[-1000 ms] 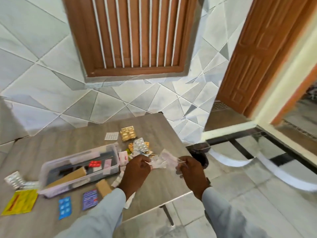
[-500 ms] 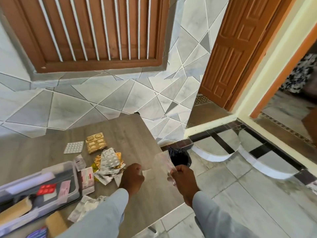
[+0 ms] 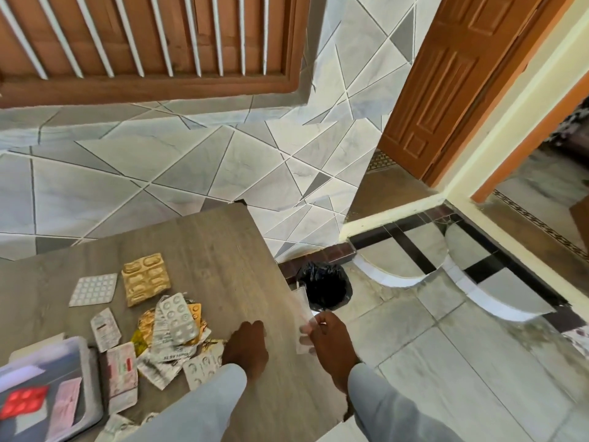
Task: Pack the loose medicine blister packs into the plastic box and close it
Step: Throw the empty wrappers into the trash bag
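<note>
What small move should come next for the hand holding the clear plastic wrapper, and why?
Probably carry the clear plastic wrapper forward and drop it into the black-lined bin: the right hand pinches it past the grey wooden table's edge, just short of the bin.

You face a table [image 3: 223, 250]. On it, the plastic box [image 3: 47, 390] sits at its left edge, loose blister packs [image 3: 172, 323] just right of the box. A bin [image 3: 325, 285] stands on the floor off the table's right edge.

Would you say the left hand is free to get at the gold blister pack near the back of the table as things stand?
Probably yes. The left hand holds nothing and rests beside the loose pile; the gold blister pack lies uncovered beyond it, with bare table around.
</note>
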The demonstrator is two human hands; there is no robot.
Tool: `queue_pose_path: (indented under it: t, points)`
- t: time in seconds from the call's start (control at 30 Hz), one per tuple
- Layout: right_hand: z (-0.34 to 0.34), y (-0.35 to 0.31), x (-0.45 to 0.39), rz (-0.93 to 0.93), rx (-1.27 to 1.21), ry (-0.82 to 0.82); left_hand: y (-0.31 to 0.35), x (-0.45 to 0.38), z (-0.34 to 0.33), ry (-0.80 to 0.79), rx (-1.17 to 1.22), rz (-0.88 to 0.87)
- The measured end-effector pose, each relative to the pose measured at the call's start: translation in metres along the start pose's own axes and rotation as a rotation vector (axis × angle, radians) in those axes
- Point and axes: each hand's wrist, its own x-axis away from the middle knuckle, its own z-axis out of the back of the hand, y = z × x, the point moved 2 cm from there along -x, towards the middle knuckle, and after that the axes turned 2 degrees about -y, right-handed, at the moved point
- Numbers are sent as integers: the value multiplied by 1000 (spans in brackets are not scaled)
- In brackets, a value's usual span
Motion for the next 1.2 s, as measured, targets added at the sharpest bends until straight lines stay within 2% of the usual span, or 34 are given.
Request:
queue_pose_path:
  t: [0.07,0.2,0.27,0.33,0.43,0.63,0.8,0.9,1.0,1.2]
  points:
    - [8,-4,-11,-26,-113,-42,3,-10,7,0,263,104]
    - [40,-13,-38,-69,-264,-130,28,-32,27,-21,1034,259]
    - [63,-15,-55,-72,-294,-174,54,-39,33,-102,1323,263]
    - [92,-15,-75,-64,-290,-206,85,-47,32,-183,1462,191]
    - [138,-20,-107,-61,-265,-251,137,-63,16,-263,1483,136]
    - [231,-38,-169,-100,-332,-360,237,-95,-32,-156,1600,380]
    - [271,-45,-219,-138,-289,-443,290,-120,-52,-204,1703,441]
    - [275,-43,-250,-161,-148,-442,295,-143,-57,-49,1570,401]
    - [269,-27,-296,-185,7,-379,287,-180,-63,94,1400,447]
    - [242,6,-383,-316,113,-339,273,-276,-96,-29,1492,581]
